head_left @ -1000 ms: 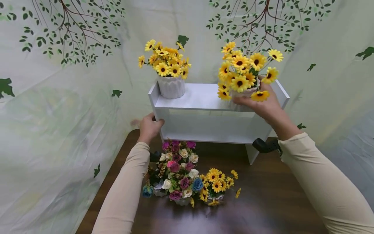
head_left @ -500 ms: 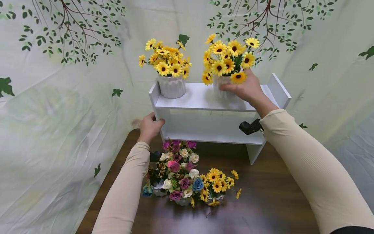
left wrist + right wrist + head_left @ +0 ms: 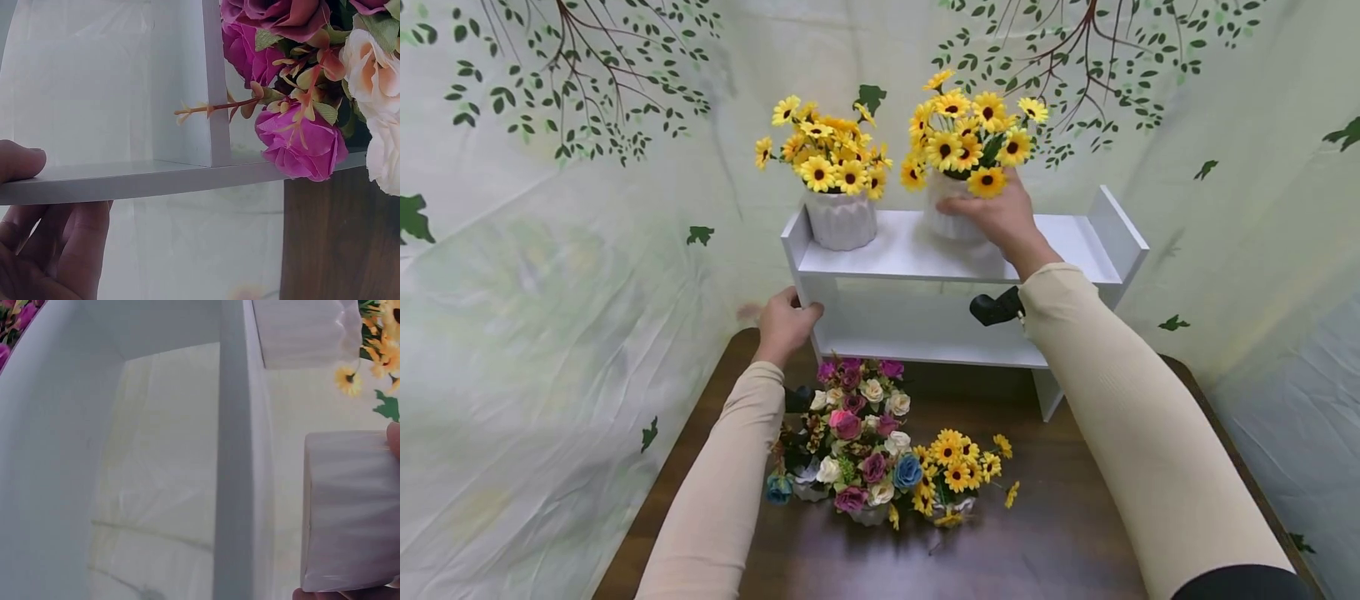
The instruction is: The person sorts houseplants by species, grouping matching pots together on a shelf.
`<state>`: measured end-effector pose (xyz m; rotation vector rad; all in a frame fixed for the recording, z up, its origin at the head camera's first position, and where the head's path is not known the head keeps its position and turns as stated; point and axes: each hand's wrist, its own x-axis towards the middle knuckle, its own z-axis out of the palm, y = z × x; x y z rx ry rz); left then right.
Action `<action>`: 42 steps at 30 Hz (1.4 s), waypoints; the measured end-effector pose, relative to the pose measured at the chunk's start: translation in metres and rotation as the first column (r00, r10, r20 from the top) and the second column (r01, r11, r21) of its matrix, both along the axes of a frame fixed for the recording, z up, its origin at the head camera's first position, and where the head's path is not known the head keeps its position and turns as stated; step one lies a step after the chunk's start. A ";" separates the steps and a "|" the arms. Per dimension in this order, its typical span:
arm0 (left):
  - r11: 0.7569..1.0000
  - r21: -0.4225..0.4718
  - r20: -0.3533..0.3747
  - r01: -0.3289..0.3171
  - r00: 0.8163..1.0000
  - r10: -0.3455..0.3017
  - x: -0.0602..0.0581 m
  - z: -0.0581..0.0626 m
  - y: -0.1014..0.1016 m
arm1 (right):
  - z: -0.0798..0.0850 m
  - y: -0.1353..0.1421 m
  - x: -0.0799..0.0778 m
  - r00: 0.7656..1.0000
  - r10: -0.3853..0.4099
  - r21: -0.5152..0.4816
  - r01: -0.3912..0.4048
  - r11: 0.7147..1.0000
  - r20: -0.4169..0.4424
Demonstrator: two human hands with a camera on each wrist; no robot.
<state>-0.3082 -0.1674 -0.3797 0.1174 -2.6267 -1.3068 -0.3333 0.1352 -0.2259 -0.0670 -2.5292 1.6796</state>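
Note:
My right hand (image 3: 1000, 218) grips a white ribbed flowerpot (image 3: 951, 208) of yellow daisy-like flowers (image 3: 966, 137) over the top board of a white two-tier shelf (image 3: 940, 262). A gap shows between the pot's base and the board in the right wrist view, where fingertips (image 3: 306, 594) wrap the pot. A similar pot (image 3: 841, 223) with yellow flowers stands at the top board's left end. My left hand (image 3: 786, 327) pinches the shelf's left side panel, its thumb (image 3: 22, 160) on one face and its fingers (image 3: 81, 250) on the other.
Below the shelf's front, on the dark wooden table (image 3: 1045, 517), stand potted mixed roses (image 3: 857, 450) and a smaller pot of yellow flowers (image 3: 955, 475). A leaf-printed cloth backdrop (image 3: 587, 333) hangs behind and at both sides.
My right hand has carried the pot of yellow flowers leftward from the shelf's right end, toward the other pot. My left hand stays on the side panel.

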 end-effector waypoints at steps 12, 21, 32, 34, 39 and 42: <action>1.000 0.008 -0.014 -0.005 1.000 0.005 0.000 0.001 -0.001 | -0.003 -0.021 -0.008 0.996 -0.007 0.006 0.007 1.000 0.085; 1.000 0.023 0.005 -0.001 1.000 0.001 0.001 0.001 0.001 | -0.008 -0.021 -0.006 0.995 -0.006 -0.012 0.007 1.000 0.103; 1.000 0.004 0.005 -0.001 1.000 0.001 0.002 0.000 0.001 | -0.005 -0.024 -0.006 0.990 -0.024 0.012 0.022 1.000 0.137; 1.000 0.007 0.009 0.002 1.000 -0.002 0.003 0.001 0.002 | -0.006 -0.024 -0.006 0.990 -0.022 0.009 0.021 1.000 0.141; 1.000 -0.002 0.009 -0.002 1.000 0.002 0.003 0.001 0.001 | -0.008 -0.023 -0.006 0.990 -0.017 0.019 0.015 1.000 0.138; 1.000 -0.001 0.010 -0.004 1.000 0.004 0.003 0.002 0.001 | -0.008 -0.022 -0.005 0.991 -0.009 0.031 0.005 0.999 0.133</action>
